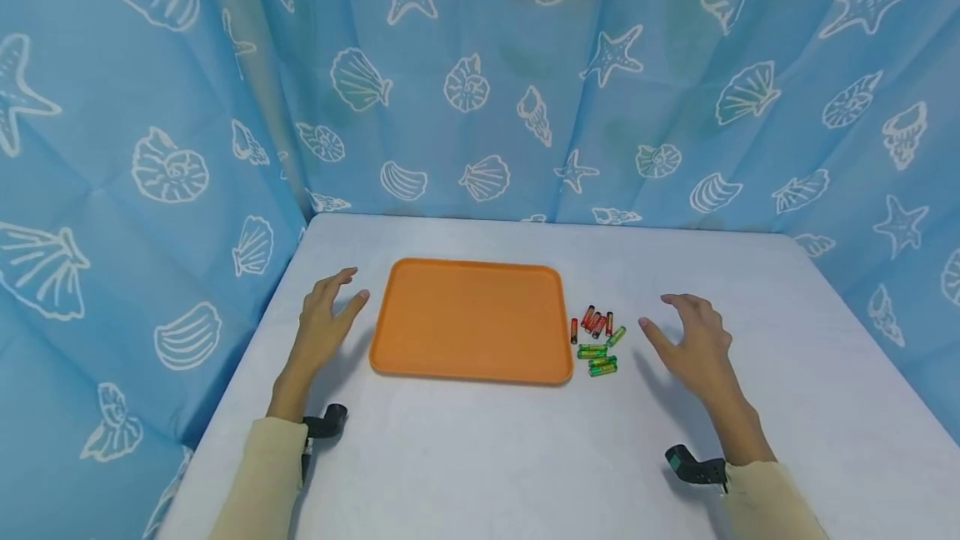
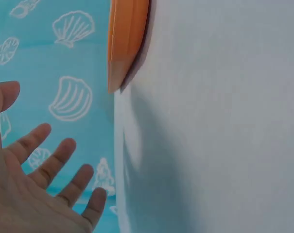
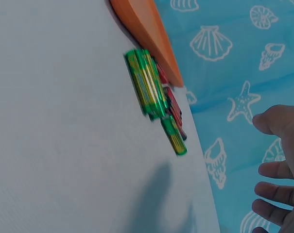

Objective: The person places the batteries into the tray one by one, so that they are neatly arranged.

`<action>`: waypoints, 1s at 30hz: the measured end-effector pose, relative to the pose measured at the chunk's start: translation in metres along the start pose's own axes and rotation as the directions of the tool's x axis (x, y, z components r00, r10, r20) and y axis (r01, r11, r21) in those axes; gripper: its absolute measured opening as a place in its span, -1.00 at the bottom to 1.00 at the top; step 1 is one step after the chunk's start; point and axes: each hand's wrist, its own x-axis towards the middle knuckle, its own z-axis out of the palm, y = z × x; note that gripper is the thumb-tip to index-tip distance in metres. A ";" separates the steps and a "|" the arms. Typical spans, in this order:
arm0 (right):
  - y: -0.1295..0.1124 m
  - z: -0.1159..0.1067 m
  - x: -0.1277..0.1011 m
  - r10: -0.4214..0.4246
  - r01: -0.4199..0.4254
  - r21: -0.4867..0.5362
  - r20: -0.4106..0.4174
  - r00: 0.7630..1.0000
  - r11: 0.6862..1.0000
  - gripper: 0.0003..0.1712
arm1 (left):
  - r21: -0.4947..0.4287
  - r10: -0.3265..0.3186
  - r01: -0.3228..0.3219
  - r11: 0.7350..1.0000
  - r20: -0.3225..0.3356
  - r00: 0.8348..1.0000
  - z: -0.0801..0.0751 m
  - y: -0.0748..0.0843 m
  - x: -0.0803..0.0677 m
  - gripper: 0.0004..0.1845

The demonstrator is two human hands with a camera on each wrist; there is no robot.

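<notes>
An orange tray with a raised rim lies bare on the white table. Just off its right edge are several loose batteries: red ones at the back and green ones nearer the front. My left hand hovers left of the tray, fingers relaxed and spread, holding nothing. To the right of the batteries, my right hand is held above the table with its thumb toward them, also holding nothing. The right wrist view shows the green batteries lying side by side, partly hiding the red ones.
The white table runs up to a blue curtain printed with white shells and starfish, which hangs behind it and along both sides. A black camera mount is strapped to the left wrist, and another black mount to the right.
</notes>
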 end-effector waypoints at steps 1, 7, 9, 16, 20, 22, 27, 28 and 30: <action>-0.003 0.002 -0.002 0.005 -0.005 0.001 0.001 1.000 1.000 -0.31 | -0.026 -0.009 0.008 1.000 -0.010 1.000 0.002 -0.001 0.000 -0.35; -0.013 0.015 -0.014 0.014 -0.014 0.035 -0.004 1.000 0.999 -0.39 | -0.082 -0.014 0.011 0.997 -0.041 0.999 0.010 -0.006 -0.002 -0.41; -0.016 0.018 -0.018 0.012 -0.012 0.052 -0.011 1.000 0.999 -0.41 | -0.060 -0.005 0.002 0.998 -0.041 0.999 0.012 -0.008 -0.003 -0.43; -0.023 0.028 -0.028 0.031 -0.031 0.055 0.007 1.000 0.998 -0.43 | -0.062 -0.016 0.015 0.998 -0.018 1.000 0.015 -0.020 -0.003 -0.47; -0.023 0.035 -0.034 0.055 -0.056 0.043 0.026 0.998 0.997 -0.43 | -0.080 0.000 0.001 0.997 0.003 1.000 0.017 -0.024 -0.002 -0.46; -0.023 0.037 -0.036 0.061 -0.062 0.038 0.028 0.998 0.997 -0.43 | -0.075 0.020 -0.019 0.997 0.008 1.000 0.018 -0.025 -0.002 -0.48; -0.023 0.041 -0.042 0.060 -0.061 0.028 0.037 0.998 0.998 -0.39 | -0.039 0.049 -0.049 0.998 0.022 0.999 0.020 -0.024 -0.003 -0.54; -0.023 0.042 -0.043 0.055 -0.056 0.023 0.038 0.998 0.998 -0.37 | -0.032 0.049 -0.048 0.998 0.027 0.998 0.020 -0.024 -0.003 -0.54; -0.023 0.044 -0.045 0.048 -0.048 0.014 0.038 0.998 0.999 -0.34 | -0.018 0.044 -0.043 0.999 0.035 0.998 0.021 -0.025 -0.004 -0.55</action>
